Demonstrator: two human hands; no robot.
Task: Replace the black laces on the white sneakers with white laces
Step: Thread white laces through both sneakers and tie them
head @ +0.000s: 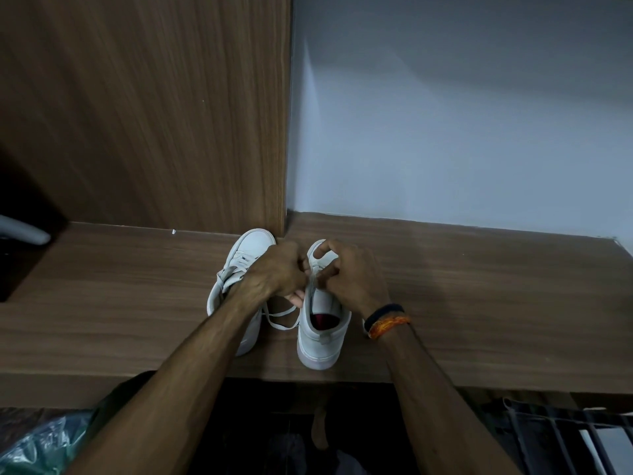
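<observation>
Two white sneakers stand side by side on a wooden shelf (479, 303), toes toward the wall. The left sneaker (239, 262) carries white laces and is partly covered by my left forearm. Over the right sneaker (320, 334), whose red insole shows, both hands meet at the eyelets. My left hand (279, 270) has curled fingers gripping the white lace (279, 318), which hangs in loops between the shoes. My right hand (349, 274) pinches the lace at the tongue. No black lace is visible.
A wooden panel (154, 114) rises behind the left sneaker and a pale wall (445, 114) behind the right one. A white object (24, 231) lies at the far left. Below the shelf edge are a plastic bag (37, 443) and a dark rack (561, 437).
</observation>
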